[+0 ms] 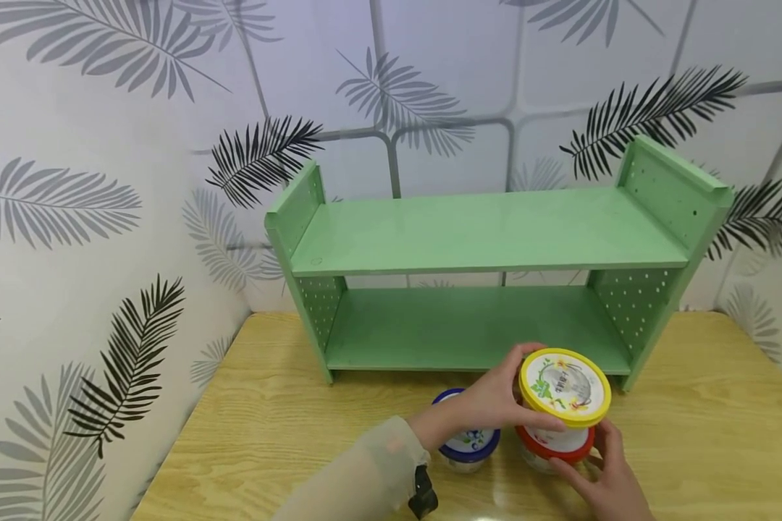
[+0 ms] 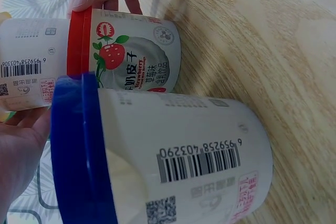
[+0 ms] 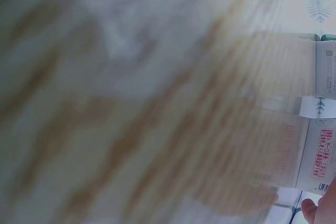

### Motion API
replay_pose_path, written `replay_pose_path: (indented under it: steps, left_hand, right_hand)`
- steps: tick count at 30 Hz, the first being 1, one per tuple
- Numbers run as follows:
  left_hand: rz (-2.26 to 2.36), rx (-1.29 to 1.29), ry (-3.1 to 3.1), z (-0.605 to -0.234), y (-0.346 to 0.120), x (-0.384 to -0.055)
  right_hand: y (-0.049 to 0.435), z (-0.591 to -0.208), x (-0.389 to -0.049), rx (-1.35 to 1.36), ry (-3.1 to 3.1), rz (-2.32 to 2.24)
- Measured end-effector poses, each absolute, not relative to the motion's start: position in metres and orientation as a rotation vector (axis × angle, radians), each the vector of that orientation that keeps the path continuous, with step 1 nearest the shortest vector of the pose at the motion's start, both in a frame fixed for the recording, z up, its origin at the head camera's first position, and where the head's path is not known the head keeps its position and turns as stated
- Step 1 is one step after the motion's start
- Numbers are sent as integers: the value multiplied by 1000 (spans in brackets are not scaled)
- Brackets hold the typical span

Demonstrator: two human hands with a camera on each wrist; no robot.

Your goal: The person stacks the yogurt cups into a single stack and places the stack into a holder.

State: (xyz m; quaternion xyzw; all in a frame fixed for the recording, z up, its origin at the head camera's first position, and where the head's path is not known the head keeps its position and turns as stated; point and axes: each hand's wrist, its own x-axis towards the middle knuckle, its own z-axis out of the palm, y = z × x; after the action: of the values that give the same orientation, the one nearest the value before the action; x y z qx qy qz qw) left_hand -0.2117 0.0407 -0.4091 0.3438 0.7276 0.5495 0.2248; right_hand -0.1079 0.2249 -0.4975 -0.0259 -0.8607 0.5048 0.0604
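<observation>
My left hand grips a yellow-lidded tub, thumb along the near side and fingers behind. Directly under it is a red-lidded tub with strawberry print; it stands on the table. My right hand holds the red-lidded tub around its right side, with a finger on the red lid in the left wrist view. A blue-lidded tub stands to the left, partly covered by my left wrist. In the right wrist view, a white tub wall with red lettering shows at the right edge.
Behind the tubs stands a green two-level shelf with perforated sides; its lower board lies just beyond my hands. The wooden table meets a wall patterned with leaves on the left and at the back.
</observation>
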Motion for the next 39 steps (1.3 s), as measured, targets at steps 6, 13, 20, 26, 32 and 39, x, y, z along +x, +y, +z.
replay_pose_path:
  steps: [6, 13, 20, 26, 32, 39]
  left_hand:
    - [1521, 929, 1972, -410, 41, -211]
    - [1506, 896, 1976, -410, 38, -213]
    - [1464, 922, 2041, -407, 23, -214]
    - [1468, 1007, 2065, -411, 3, -217]
    - [1461, 1020, 2128, -413, -23, -217]
    - [1493, 962, 2217, -422, -54, -212]
  right_hand:
    - [225, -501, -108, -65, -2587, 1503]
    - [224, -506, -109, -32, -2546, 1447]
    - [224, -510, -110, 6, -2503, 1350]
    - [224, -507, -110, -17, -2528, 1374]
    - [222, -503, -111, -59, -2563, 1451]
    - [222, -503, -111, -33, -2541, 1444]
